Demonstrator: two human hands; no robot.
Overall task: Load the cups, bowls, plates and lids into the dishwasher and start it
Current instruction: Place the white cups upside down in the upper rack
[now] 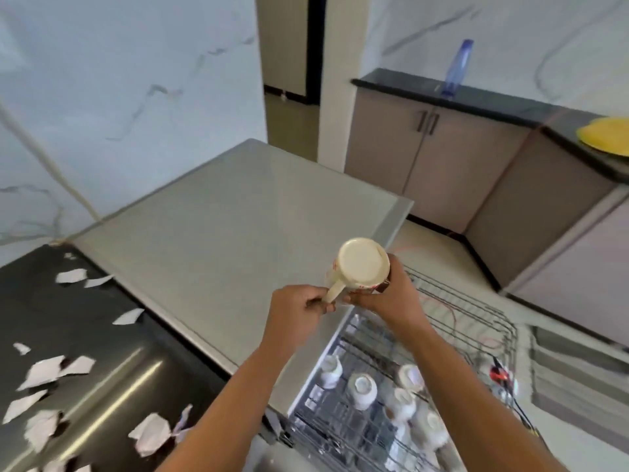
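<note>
A cream mug (360,265) with a red pattern is held upside down, base towards me, above the edge of the dishwasher's top (238,212). My left hand (299,310) pinches its handle. My right hand (388,294) grips the mug's body from the right. Below them the pulled-out upper rack (469,318) holds several white cups (362,390) standing upside down at its near end. The far part of the rack is bare wire.
A dark steel sink and counter (85,352) with torn white paper scraps lies at the left. Grey cabinets (442,165) with a black worktop stand behind, bearing a blue bottle (456,68) and a yellow plate (606,134). A drawer front (578,379) sits right of the rack.
</note>
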